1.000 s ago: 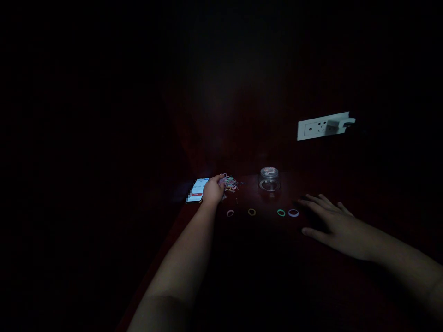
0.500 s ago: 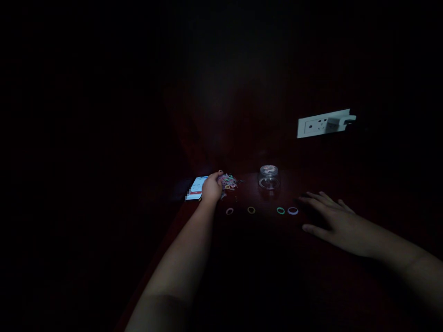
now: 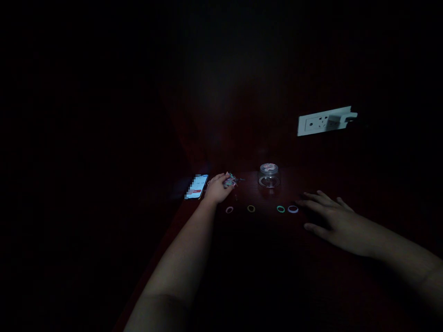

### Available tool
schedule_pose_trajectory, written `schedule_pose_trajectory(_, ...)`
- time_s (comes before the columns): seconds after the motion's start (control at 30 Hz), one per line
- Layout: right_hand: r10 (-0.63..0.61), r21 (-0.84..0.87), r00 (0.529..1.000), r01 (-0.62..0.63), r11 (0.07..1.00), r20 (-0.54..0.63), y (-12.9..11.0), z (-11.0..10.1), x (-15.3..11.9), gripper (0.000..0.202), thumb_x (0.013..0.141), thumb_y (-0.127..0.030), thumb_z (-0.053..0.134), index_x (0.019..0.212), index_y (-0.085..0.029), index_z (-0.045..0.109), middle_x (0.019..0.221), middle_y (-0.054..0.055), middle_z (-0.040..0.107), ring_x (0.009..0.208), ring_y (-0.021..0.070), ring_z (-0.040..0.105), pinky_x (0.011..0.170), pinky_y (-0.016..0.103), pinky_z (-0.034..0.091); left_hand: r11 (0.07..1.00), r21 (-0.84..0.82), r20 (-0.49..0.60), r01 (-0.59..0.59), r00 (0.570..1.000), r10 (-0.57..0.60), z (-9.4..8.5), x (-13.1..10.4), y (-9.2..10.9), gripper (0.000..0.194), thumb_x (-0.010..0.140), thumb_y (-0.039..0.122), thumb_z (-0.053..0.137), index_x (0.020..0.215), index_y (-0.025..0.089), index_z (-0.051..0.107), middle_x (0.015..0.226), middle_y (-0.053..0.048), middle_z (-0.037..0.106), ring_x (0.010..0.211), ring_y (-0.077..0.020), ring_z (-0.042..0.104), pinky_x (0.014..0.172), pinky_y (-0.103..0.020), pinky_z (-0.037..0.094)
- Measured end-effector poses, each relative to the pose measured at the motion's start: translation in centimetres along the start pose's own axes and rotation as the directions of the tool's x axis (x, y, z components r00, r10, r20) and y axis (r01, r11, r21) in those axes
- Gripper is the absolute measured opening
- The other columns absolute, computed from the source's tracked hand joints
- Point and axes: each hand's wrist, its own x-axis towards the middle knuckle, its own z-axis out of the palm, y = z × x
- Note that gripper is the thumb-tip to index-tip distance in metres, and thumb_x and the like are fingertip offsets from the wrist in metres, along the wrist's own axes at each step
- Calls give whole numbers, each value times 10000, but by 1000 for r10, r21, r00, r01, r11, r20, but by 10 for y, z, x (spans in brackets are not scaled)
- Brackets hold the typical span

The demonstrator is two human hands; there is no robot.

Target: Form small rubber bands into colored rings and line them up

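My left hand reaches onto a pile of small coloured hair ties, its thumb and fingers apart; part of the pile is hidden under it. Four separate hair ties would make a row nearer me: a pink hair tie, a yellow hair tie, a green hair tie and a lavender hair tie. Just right of the lavender one, my right hand rests palm down with its fingers spread, holding nothing.
A lit phone lies left of the pile. Behind the row stands a clear lidded jar. A white socket plate with a plug in it is on the wall at the right. Most of the surroundings are dark.
My left hand has shifted right, off the phone's edge and further over the pile, and its fingers have spread. The right hand has stayed nearly still.
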Motion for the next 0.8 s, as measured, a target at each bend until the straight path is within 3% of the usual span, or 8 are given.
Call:
schedule_pose_trajectory(0.07,-26,9,999,26,1000,24,-3,-1,-1,623,866,-545,486,1435,-290,477,1589,104,288,1458,399,153,1110,677,201,1000,2,17,-1,1000,1,1,0,-1,490,772,354,704,1249,261,643,1360,-61,563,1245,-249,526,1109,-381,378)
schedule_pose_trajectory(0.2,-47,14,997,46,999,63,-6,-1,-2,598,860,-568,493,1403,-319,520,1592,101,267,1455,408,134,1109,686,174,1000,6,7,10,1000,-10,1,1,-2,382,793,222,662,1174,240,682,1288,-62,601,1199,-227,556,1093,-355,397)
schedule_pose_trajectory(0.53,13,-26,1000,-13,1000,13,0,2,0,638,850,-596,478,1377,-243,550,1574,132,312,1447,431,175,1082,717,207,997,29,-94,76,993,-73,-4,2,0,233,843,198,597,1052,177,699,1137,-89,648,1085,-223,595,1024,-335,446)
schedule_pose_trajectory(0.8,-16,14,1000,16,1000,-19,-2,1,-1,663,858,-576,487,1412,-212,501,1558,148,339,1446,411,201,1098,693,224,992,52,-120,117,987,-111,-6,1,2,290,843,154,542,1105,181,662,1165,-93,624,1076,-216,589,1010,-342,446)
